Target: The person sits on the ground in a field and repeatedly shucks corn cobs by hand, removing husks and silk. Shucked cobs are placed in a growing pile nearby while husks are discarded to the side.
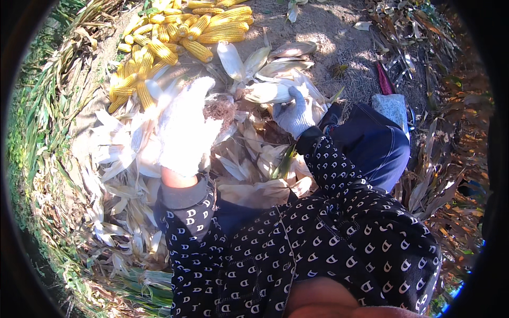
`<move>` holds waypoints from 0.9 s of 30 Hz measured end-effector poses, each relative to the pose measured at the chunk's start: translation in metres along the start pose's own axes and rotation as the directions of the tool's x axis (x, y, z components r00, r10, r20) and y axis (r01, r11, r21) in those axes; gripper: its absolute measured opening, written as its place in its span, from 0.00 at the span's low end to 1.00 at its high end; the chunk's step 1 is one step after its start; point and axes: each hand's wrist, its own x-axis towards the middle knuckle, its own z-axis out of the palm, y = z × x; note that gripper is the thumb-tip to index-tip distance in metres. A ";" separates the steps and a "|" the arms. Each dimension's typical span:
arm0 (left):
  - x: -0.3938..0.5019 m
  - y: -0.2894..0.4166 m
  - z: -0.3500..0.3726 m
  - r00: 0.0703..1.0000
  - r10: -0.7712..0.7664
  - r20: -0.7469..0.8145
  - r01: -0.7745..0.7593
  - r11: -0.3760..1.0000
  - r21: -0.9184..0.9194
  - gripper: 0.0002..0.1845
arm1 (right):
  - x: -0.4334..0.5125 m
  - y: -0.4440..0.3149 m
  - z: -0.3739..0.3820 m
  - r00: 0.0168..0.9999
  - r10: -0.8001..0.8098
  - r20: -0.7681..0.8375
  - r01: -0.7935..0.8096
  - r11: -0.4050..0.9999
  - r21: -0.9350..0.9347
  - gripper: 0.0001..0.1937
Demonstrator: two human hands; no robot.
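My left hand (187,123), in a pale glove bleached by the sun, has a tuft of brown corn silk (219,112) at its fingers; whether it grips the tuft or husks with it is lost in the glare. My right hand (292,113), in a grey knit glove, is closed around an ear of corn in its pale husk (268,93), thumb on top, silk end towards my left hand. Just beyond lie more unhusked ears (230,61). Bare yellow ears of corn (222,30) are heaped on the soil at the upper left.
Dry husks (254,190) cover the ground between my legs and to the left (119,143). A pale, speckled object (389,107) with a red strip (384,79) lies beside my right knee. Dried stalks (433,187) border the right side, green leaves (32,147) the left.
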 end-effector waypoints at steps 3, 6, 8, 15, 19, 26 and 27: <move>0.001 -0.014 0.010 0.979 0.105 -0.173 -0.100 0.994 0.037 0.26 | -0.025 0.015 0.069 0.926 -0.073 0.371 0.119 0.988 -0.102 0.22; 0.011 -0.001 0.007 0.993 -0.079 -0.083 0.059 0.973 -0.225 0.24 | -0.033 0.023 0.100 0.903 -0.053 0.426 0.097 0.992 -0.082 0.23; 0.021 0.014 0.025 0.953 -0.235 -0.193 0.098 0.837 -0.539 0.21 | -0.059 0.037 0.123 0.855 -0.068 0.514 0.199 0.958 -0.205 0.22; 0.035 -0.005 0.009 0.824 -0.558 0.098 -0.230 -0.488 -0.842 0.30 | -0.117 0.018 0.122 0.624 0.565 0.540 0.357 0.409 -0.840 0.38; 0.038 -0.026 0.024 0.765 -0.638 0.083 -0.264 -0.429 -0.864 0.34 | -0.150 0.009 0.157 0.687 0.615 0.386 0.406 0.116 -0.907 0.37; 0.041 -0.044 0.018 0.758 -0.461 -0.461 -0.185 0.526 -0.830 0.27 | -0.141 0.041 0.161 0.767 0.546 0.336 0.306 0.149 -0.940 0.31; 0.039 -0.043 0.017 0.771 -0.442 -0.459 -0.193 0.524 -0.829 0.26 | -0.138 0.041 0.159 0.760 0.558 0.333 0.285 0.175 -0.942 0.31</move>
